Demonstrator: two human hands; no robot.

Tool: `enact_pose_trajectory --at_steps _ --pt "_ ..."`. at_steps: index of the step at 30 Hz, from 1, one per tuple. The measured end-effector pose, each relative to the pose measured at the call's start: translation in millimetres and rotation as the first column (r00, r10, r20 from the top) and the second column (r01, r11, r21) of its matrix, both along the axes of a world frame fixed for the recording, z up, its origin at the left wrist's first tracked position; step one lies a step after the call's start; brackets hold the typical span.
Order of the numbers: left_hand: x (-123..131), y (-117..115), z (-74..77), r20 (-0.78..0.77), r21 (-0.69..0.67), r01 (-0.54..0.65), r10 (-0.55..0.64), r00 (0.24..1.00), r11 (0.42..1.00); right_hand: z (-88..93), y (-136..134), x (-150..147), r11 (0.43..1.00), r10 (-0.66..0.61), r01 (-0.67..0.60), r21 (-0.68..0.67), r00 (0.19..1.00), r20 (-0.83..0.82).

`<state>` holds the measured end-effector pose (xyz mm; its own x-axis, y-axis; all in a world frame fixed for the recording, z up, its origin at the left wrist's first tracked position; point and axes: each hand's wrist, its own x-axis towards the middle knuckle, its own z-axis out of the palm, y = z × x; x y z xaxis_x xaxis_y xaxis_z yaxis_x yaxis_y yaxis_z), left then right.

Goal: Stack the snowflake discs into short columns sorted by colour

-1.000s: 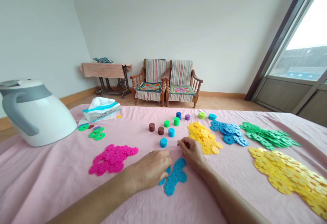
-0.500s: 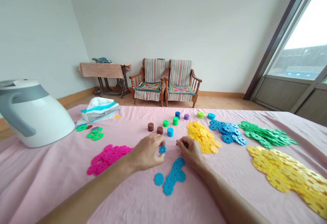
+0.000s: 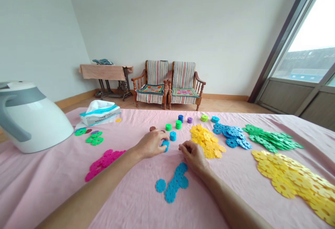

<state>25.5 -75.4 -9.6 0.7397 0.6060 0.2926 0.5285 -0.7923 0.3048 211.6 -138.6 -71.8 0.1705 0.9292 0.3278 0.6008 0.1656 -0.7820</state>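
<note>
My left hand [image 3: 151,143] reaches forward over the pink tablecloth [image 3: 131,201], its fingers closed around a small blue stack of discs [image 3: 165,144]. My right hand [image 3: 192,154] rests on the cloth in a loose fist just right of it; what it holds, if anything, is hidden. Between and below both hands lies a flat cluster of blue snowflake discs [image 3: 172,185]. Another blue stack [image 3: 173,136] stands just beyond my left hand. A brown stack [image 3: 152,128] peeks out behind my left knuckles.
Piles of discs lie around: pink [image 3: 101,161] at left, yellow [image 3: 206,140] centre, blue [image 3: 231,135], green [image 3: 272,138], and a large yellow one [image 3: 298,182] at right. Small coloured stacks [image 3: 178,124] stand farther back. A white kettle [image 3: 28,119] and tissue pack [image 3: 99,112] sit at left.
My left hand picked a blue disc from the flat cluster, carried it forward and brought it down onto the blue stack. My right hand stayed almost still.
</note>
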Motion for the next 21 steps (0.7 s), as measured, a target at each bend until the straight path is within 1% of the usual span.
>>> enact_pose_trajectory --at_steps 6,10,12,16,21 --pt "-2.4 2.2 -7.1 -0.018 -0.012 -0.032 0.031 0.999 0.999 0.0 0.3 0.1 1.0 0.007 -0.007 -0.007 1.0 -0.003" --pt "-5.2 1.9 -6.4 -0.037 -0.047 -0.031 0.029 0.999 0.998 -0.7 0.2 0.4 1.0 0.005 -0.005 0.0 1.0 -0.003" --pt "-7.3 1.9 -3.5 -0.038 -0.054 -0.001 -0.001 0.999 0.999 -1.2 0.1 0.4 1.0 0.005 -0.005 0.004 1.0 -0.005" --pt "-8.8 3.5 0.3 -0.062 -0.086 0.116 -0.122 0.991 0.989 -1.6 -0.1 -0.2 1.0 0.003 -0.003 0.006 1.0 -0.007" --pt "-4.3 6.9 -1.0 -0.098 -0.129 0.168 -0.181 0.979 0.977 -0.6 -0.1 -0.3 1.0 0.003 -0.003 -0.001 1.0 -0.009"
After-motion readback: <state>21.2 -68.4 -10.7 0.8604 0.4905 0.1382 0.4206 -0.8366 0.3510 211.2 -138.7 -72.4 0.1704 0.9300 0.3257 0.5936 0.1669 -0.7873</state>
